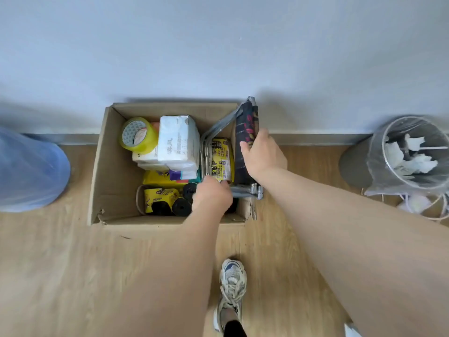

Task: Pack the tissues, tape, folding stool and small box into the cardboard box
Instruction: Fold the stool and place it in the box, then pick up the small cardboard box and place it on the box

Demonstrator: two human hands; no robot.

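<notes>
The right hand [261, 154] is closing around the dark patterned fabric seat of the folding stool [246, 147], fingers wrapped over its edge, holding it upright along the right wall of the cardboard box [103, 166]. The left hand [212, 194] is reaching down inside the box at the stool's metal frame; its fingers are curling out of sight, so what exactly it is gripping cannot be told. The stool's grey legs are slanting across the back right corner and poking over the front right rim.

Between the stool's legs, a yellow small box [222, 159] with printed writing is standing on edge. To its left, a white pack of tissues [178, 142] is lying on top of other packs, and a roll of yellowish tape [138, 135] is leaning in the back left part. Black rolls [181, 206] and a yellow printed carton [159, 197] are sitting along the front.

The cardboard box is resting on the wooden floor [60, 263] against a pale wall [218, 45]. A bin [413, 152] lined with clear plastic and holding crumpled paper is standing to the right, a blue bag [26, 171] to the left. A sneaker [232, 288] is showing below the arms.
</notes>
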